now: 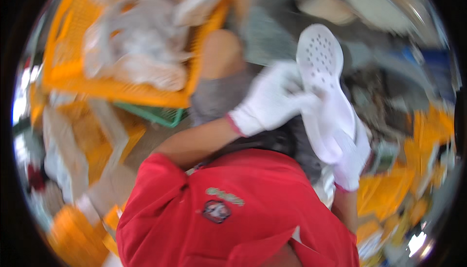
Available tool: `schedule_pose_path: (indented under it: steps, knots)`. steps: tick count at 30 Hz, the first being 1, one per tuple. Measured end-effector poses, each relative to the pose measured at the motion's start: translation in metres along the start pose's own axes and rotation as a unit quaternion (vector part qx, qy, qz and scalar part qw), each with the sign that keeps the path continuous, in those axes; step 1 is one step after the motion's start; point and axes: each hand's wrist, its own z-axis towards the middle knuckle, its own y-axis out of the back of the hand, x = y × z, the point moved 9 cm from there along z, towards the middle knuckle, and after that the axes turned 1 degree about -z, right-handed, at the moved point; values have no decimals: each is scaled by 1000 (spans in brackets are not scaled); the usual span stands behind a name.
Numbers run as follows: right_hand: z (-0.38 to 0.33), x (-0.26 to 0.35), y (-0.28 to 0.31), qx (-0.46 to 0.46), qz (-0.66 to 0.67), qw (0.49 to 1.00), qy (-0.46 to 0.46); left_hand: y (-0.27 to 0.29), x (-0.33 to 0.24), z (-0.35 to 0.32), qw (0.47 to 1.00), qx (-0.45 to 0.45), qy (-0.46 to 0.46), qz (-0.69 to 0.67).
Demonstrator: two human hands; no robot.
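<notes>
Through the head camera I see both of my white-gloved hands gripping a white perforated foam clog, held up in front of my red shirt with its round toe pointing away from me. My left hand wraps the shoe's left edge near the middle, fingers clamped on it; my right hand cups the heel end from below and to the right, its fingers closed on the clog as well, though blur hides how each one lies. To the upper left, well apart from the shoe, an orange plastic slatted crate holds a heap of pale, whitish pieces. A green plastic basket shows just under the crate's near edge. Yellow-orange shapes at my right are too blurred to tell apart.
</notes>
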Motion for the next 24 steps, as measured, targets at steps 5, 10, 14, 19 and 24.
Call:
schedule_pose_path:
  steps: [5, 10, 14, 19, 24]
  knots:
    - [1, -18, 3, 96, 73, 993, -10, -29, 65, 86, 886, -63, 165, -430]
    - [13, 22, 42, -109, -150, 980, 74, -55, 50, 156, 900, -140, 33, -412]
    - [68, 55, 40, -170, -137, 960, 174, -68, 58, 236, 860, -69, 112, -494]
    - [152, 73, 11, -206, -279, 890, 296, 6, 105, 300, 882, -99, 97, -450]
    - [221, 66, -32, -114, -472, 809, 331, 103, 74, 208, 905, -141, 123, 382]
